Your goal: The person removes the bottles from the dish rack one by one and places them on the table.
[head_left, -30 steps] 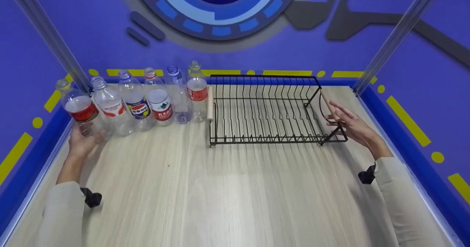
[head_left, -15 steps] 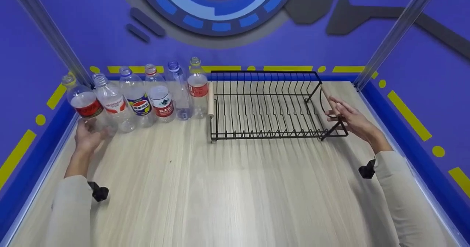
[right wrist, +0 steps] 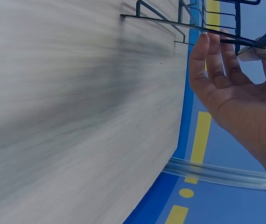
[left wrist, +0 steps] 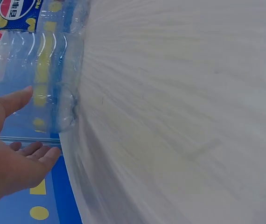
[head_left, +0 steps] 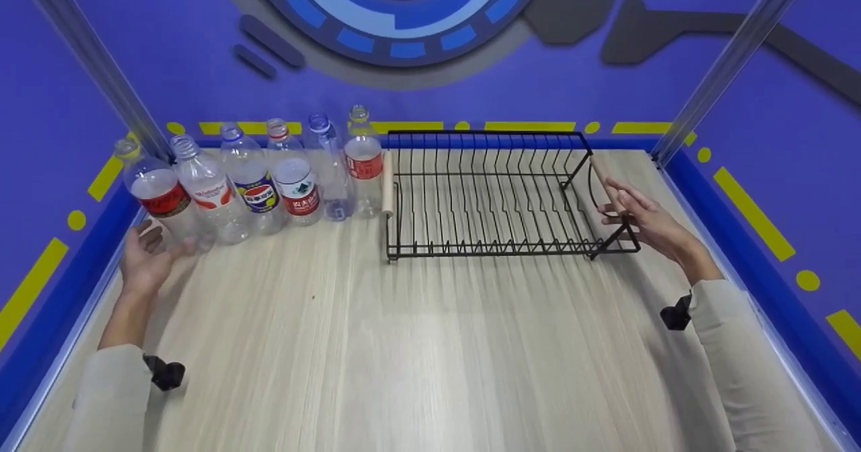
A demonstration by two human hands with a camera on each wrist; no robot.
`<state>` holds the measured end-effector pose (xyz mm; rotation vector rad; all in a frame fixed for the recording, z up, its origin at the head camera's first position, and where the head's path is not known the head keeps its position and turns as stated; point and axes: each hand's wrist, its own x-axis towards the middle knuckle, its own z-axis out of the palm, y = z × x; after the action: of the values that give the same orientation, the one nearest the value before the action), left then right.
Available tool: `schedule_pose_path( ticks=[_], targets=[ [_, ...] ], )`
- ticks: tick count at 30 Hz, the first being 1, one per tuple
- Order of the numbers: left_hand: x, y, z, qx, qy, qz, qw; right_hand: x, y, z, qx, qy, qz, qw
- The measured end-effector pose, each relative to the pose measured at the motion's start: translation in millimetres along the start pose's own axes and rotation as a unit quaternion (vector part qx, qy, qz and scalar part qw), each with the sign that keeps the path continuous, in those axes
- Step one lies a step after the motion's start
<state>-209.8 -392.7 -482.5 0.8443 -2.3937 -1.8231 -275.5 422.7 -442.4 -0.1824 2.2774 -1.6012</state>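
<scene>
My left hand (head_left: 144, 264) is beside the base of the leftmost bottle (head_left: 176, 227), a clear plastic one with a red label, fingers and thumb spread apart. In the left wrist view, a gap separates the thumb from the fingers (left wrist: 46, 154), and the clear bottle bottoms lie just beyond; whether the thumb touches one I cannot tell. At the other side, my right hand (head_left: 656, 227) holds the wooden handle (head_left: 603, 176) of a black wire dish rack (head_left: 498, 253), with curled fingers around it. The handle's end shows behind the fingers in the right wrist view.
Several empty, uncapped plastic bottles stand in a row left of the rack, among them a blue-labelled bottle (head_left: 259, 196) and a red-and-white-labelled bottle (head_left: 298, 193). Blue walls (head_left: 430, 105) enclose the pale wooden table (head_left: 430, 344); metal posts (head_left: 730, 65) rise at its back corners.
My left hand has come off the leftmost bottle, drawing slightly back and to the left. The bottle has shifted a little right towards its neighbour. My right hand keeps its place on the rack's handle.
</scene>
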Motion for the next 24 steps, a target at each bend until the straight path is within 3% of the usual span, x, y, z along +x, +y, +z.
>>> schedule_pose_path(
  ticks=[7, 12, 15, 18, 21, 24],
  targets=[
    [-26.5, 12.7, -3.2, -0.123, 0.055, -0.033, 0.9904, -5, 1, 0, -0.011, -0.004, 0.012, 1.000],
    [-50.5, 19.8, -1.7, -0.180, 0.103, -0.021, 0.9780, -8, 2, 0, -0.044, 0.006, 0.001, 0.999],
    [-67.2, 25.4, 0.9, -0.199, 0.145, 0.030, 0.9688, -9, 3, 2, -0.083, 0.026, -0.022, 0.996],
    [-85.6, 28.9, 8.4, -0.182, 0.175, 0.099, 0.9626, -10, 2, 5, -0.124, 0.038, -0.037, 0.991],
    [-100.4, 31.3, 19.9, -0.111, 0.190, 0.184, 0.9581, -14, -1, 7, -0.164, 0.043, -0.033, 0.985],
    [-109.1, 33.0, 30.0, -0.018, 0.192, 0.275, 0.9419, -20, -4, 5, -0.182, 0.037, -0.018, 0.982]
  ],
)
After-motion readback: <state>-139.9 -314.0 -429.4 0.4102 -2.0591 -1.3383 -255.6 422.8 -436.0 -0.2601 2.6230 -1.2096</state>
